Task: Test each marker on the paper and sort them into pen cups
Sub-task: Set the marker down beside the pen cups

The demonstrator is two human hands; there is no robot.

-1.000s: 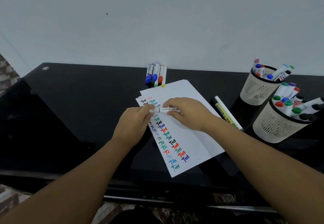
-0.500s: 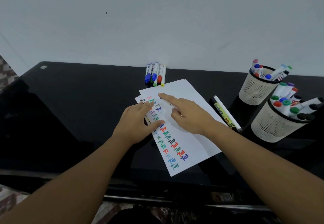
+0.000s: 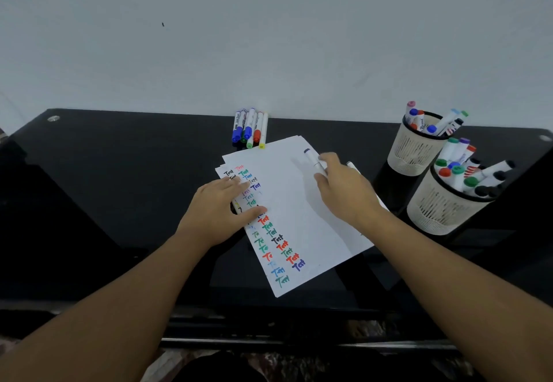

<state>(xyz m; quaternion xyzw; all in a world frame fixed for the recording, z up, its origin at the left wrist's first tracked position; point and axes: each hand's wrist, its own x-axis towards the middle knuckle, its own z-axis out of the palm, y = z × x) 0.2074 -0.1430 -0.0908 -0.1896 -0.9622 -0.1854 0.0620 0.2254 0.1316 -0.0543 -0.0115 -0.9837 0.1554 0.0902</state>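
A: Head view: right hand (image 3: 344, 193) pinches a slim white plastic marker with a dark cap (image 3: 312, 159), above the white paper sheet (image 3: 299, 202). Left hand (image 3: 221, 205) lies flat, fingers straight, pressing the sheet.

B: Handling?

A: Light, stiff, smooth barrel, probably slippery. Grip mid-barrel. Cream mesh pen cups (image 3: 419, 148) sit right on the black glossy tabletop (image 3: 119, 172).

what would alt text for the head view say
A person's right hand holds a capped marker above test-scribbled paper that the left hand presses flat. Five markers lie behind; two pen cups stand right.
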